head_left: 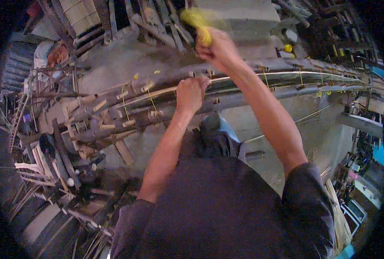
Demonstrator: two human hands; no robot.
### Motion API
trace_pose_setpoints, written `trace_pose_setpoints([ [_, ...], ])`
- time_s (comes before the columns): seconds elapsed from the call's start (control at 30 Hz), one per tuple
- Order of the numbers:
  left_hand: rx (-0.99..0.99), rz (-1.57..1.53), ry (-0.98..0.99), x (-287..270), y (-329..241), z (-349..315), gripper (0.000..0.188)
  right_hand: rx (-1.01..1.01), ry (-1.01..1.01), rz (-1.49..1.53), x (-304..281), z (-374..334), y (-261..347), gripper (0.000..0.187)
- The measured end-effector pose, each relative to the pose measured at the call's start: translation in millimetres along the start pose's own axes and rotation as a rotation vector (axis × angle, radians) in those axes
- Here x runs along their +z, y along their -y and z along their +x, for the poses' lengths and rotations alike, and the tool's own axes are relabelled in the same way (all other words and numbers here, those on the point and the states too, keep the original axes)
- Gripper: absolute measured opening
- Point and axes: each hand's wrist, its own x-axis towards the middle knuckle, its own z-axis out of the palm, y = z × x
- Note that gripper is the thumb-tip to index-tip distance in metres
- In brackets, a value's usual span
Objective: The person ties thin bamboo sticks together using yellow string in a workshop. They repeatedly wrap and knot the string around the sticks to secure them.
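My left hand (191,96) is closed on a long pale strip (162,92) that runs lengthwise between two dark poles. Raised beyond the poles, my right hand (219,48) grips a bundle of yellow cord (195,20), blurred by motion. The far pole (248,64) and the near pole (239,98) curve from left to right, with short wooden pegs (154,115) set along them. Thin yellow ties (301,77) cross the gap at several places. My left fingertips are partly hidden.
A small yellow ball-like thing (288,48) lies beyond the far pole. Rough timber (159,28) is stacked at the back, and loose sticks and boards (41,162) crowd the left. On the right stand a pale-edged frame (353,216) and long slats (336,211).
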Motion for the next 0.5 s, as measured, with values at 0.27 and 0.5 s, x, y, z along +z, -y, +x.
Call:
trace_pose_setpoints([
  [0.27,0.015,-0.516,-0.040,-23.6,-32.0,25.3,0.027,-0.559,0.446,-0.779,47.3,-146.1,-38.6,0.009],
  [0.5,-0.522,-0.813,0.481,15.9,63.3,152.0,0.030,-0.528,0.079,-1.255,-25.1,-101.6,7.8,0.026],
])
